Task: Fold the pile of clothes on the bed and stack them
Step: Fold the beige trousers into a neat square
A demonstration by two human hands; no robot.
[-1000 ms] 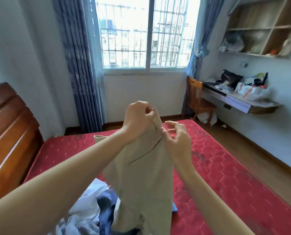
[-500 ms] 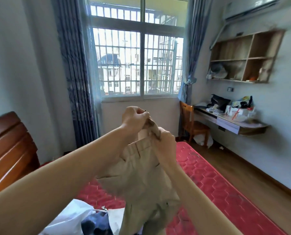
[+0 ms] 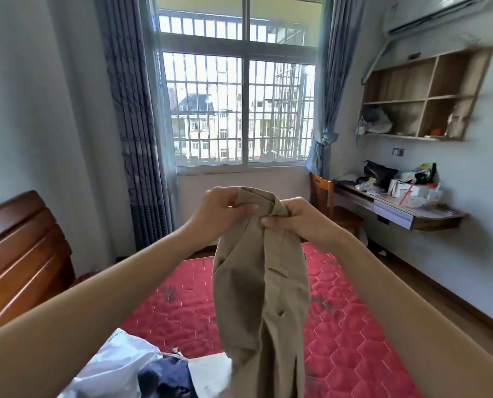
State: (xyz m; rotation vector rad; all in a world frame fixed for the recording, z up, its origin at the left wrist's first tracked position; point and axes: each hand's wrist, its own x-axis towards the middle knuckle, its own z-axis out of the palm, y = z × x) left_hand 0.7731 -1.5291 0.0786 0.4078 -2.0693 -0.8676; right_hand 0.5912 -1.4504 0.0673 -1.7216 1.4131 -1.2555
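Nearest the camera, bottom edge: the pile of clothes (image 3: 142, 372) sat on the bed (image 3: 354, 334), made up of a white garment (image 3: 116, 360), a dark navy piece (image 3: 165, 380) just beside it, and a pale flat piece (image 3: 210, 372) touching the navy one. Mattress cover was red, quilted in hexagons, with some dark smudges.

Both forearms reached forward from the lower corners. Khaki trousers (image 3: 262, 297) hung in the air between them, above the bed, the lower end dropping in front of the pile and out of frame. Fabric was bunched lengthwise, a pocket slit showing near the middle.

Left hand (image 3: 219, 209) gripped the top edge of the trousers from the left, fingers curled over the waistband, thumb pressing the cloth. Right hand (image 3: 299, 218) gripped the same top edge from the right, fingers curled around a gathered fold. The two hands were close together with bunched waistband between them.

Left side, mid-distance: brown wooden headboard (image 3: 18, 248) against the wall.

Right side: a wall-mounted desk (image 3: 406, 214) cluttered with a black bag (image 3: 380, 173), boxes and cups. A wooden chair (image 3: 328, 202) stood at its near end by the window. Above the desk was an open wooden shelf unit (image 3: 423, 96) with a few items, blurred. An air conditioner (image 3: 434, 12) was at the top right corner.

Far wall: a barred window (image 3: 239, 110) with blue-grey curtains (image 3: 130, 124) on both sides, buildings outside.
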